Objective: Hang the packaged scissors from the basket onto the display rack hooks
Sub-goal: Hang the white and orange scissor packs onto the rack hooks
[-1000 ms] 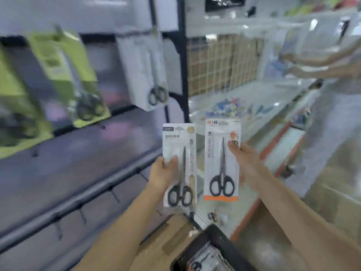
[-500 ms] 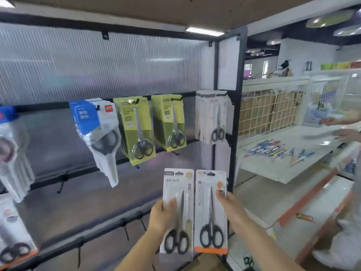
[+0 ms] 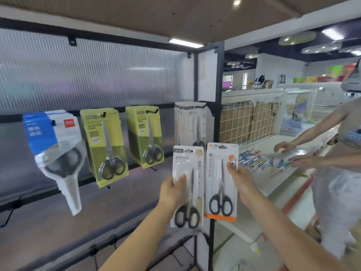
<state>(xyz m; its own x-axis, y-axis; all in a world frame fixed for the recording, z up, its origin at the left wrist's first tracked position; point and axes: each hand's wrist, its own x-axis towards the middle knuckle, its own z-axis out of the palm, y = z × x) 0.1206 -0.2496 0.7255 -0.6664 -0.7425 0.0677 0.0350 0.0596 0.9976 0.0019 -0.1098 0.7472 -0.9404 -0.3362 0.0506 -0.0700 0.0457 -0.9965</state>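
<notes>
My left hand (image 3: 172, 192) grips a white pack of black-handled scissors (image 3: 188, 173) by its left edge. My right hand (image 3: 241, 178) pinches a second pack with an orange bottom strip (image 3: 219, 192) by its right edge. Both packs are upright, side by side, in front of the black display rack (image 3: 217, 114). On the rack's upper bar hang a matching stack of white packs (image 3: 190, 124), two stacks of yellow-green packs (image 3: 103, 145) (image 3: 143, 135) and a blue-and-white stack (image 3: 52, 145). Bare hooks (image 3: 7, 216) stick out of the lower bars. The basket is out of view.
A second person (image 3: 340, 173) stands at the right, both hands reaching over a white shelf (image 3: 273, 184) strewn with pens. A wire grid panel (image 3: 248, 122) backs that shelf. The rack's black corner post runs down just behind the two packs.
The view has tilted up from the floor and basket to the rack. Both hands have lifted the packs higher, to just below the hanging white stack.
</notes>
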